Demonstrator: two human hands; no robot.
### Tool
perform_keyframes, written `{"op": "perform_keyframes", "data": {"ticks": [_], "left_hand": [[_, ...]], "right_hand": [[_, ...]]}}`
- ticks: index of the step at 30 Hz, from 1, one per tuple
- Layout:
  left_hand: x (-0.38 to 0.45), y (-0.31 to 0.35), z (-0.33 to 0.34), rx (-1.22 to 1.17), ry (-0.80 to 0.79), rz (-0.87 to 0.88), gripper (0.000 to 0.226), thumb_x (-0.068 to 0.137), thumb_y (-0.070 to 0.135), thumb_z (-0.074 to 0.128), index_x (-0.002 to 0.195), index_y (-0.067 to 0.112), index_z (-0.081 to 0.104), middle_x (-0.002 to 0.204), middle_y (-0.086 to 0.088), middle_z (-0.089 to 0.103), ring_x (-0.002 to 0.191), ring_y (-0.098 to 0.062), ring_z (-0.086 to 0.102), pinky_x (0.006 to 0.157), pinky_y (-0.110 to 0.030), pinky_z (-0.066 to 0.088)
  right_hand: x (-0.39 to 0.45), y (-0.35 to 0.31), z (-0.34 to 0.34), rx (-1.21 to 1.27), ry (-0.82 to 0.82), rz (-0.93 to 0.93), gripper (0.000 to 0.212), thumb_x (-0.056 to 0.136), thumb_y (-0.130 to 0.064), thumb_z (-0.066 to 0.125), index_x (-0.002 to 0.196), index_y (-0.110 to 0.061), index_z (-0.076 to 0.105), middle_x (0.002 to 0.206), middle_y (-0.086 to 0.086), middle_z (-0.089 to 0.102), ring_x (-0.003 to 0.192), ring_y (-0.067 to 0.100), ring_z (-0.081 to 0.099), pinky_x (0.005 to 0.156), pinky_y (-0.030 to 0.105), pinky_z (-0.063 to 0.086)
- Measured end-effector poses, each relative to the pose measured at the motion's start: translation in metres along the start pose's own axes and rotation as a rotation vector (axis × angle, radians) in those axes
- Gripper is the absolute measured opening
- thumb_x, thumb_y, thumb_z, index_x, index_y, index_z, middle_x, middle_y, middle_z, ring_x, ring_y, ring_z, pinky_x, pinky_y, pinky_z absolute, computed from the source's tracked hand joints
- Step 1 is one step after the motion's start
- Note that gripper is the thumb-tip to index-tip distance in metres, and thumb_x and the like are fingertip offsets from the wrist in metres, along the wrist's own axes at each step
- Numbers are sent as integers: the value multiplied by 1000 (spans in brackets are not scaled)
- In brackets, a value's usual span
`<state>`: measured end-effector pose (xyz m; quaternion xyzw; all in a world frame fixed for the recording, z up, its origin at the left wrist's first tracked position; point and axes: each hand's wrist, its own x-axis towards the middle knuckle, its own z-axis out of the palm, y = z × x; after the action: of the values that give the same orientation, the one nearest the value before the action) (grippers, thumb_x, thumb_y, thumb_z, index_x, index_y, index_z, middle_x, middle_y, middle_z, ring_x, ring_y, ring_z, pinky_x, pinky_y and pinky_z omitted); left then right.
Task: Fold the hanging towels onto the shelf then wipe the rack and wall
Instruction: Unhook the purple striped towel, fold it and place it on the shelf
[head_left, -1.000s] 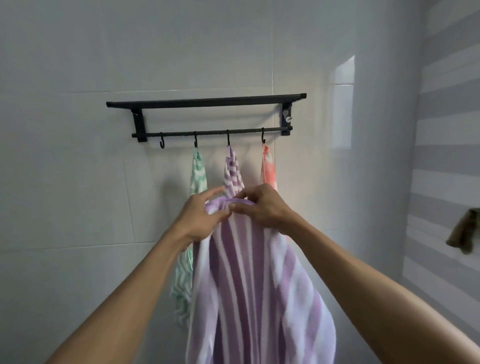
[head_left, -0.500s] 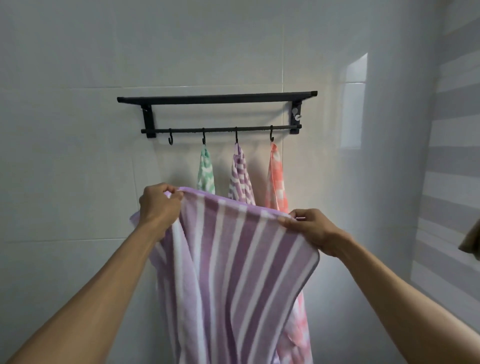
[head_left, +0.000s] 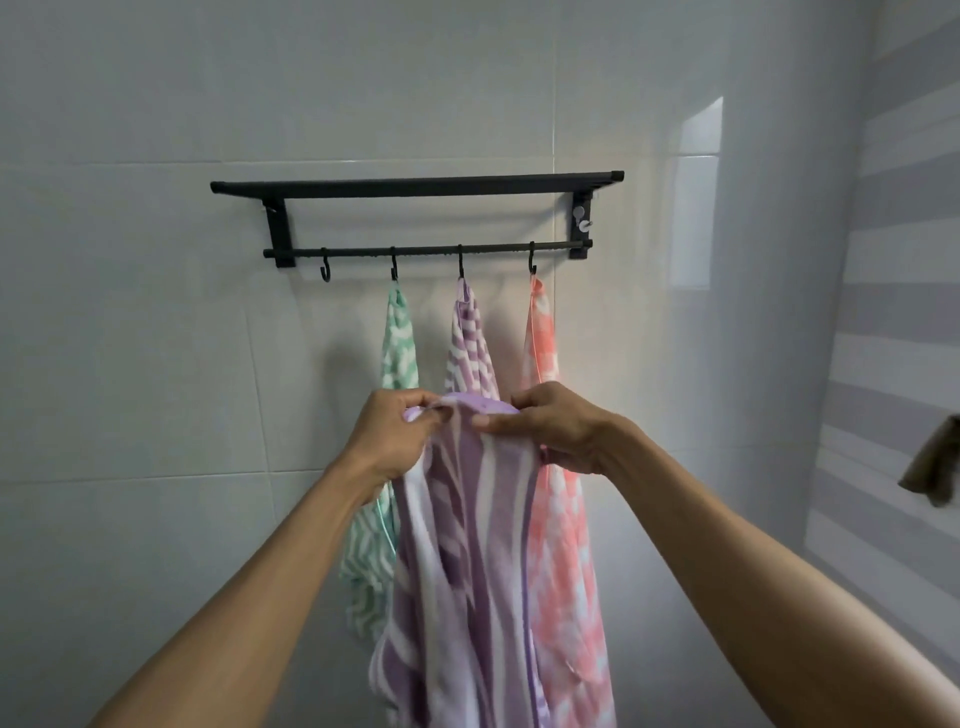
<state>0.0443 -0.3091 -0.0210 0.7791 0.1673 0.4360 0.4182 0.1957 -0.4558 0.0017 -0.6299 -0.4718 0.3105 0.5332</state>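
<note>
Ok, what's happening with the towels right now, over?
Left hand and right hand pinch the purple striped towel at its top edge. Three towels hang on hooks behind. Shelf bare.

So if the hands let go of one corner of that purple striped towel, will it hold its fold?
Probably not. The purple striped towel hangs in loose folds below the left hand and right hand, so it looks floppy. It seems light, held by fingertip pinches alone. A released corner would likely drop open.
</note>
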Motion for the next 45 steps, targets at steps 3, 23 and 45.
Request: {"op": "perform_keyframes", "data": {"ticks": [3, 23, 45], "left_hand": [[-1, -5, -7, -38, 18, -48, 18, 87, 8, 74, 77, 23, 76, 73, 6, 72, 73, -4, 63, 71, -18, 50], [4, -16, -32, -400, 168, -485, 12, 87, 0, 71, 96, -7, 68, 72, -14, 72, 48, -13, 66, 51, -25, 59], [-7, 17, -26, -514, -150, -227, 22, 91, -7, 59, 110, -3, 70, 99, -14, 75, 84, -17, 72, 77, -23, 59]], "right_hand": [[-4, 9, -5, 113, 8, 35, 31, 89, -23, 75, 108, 2, 70, 97, 12, 68, 87, 23, 67, 71, 33, 60], [1, -19, 14, -641, 131, -414, 11, 93, -14, 71, 101, -9, 77, 82, -12, 69, 75, 5, 65, 76, 32, 58], [32, -18, 50, -186, 273, -317, 27, 77, -33, 87, 75, -12, 69, 65, 2, 63, 59, 11, 55, 56, 25, 47]]}}
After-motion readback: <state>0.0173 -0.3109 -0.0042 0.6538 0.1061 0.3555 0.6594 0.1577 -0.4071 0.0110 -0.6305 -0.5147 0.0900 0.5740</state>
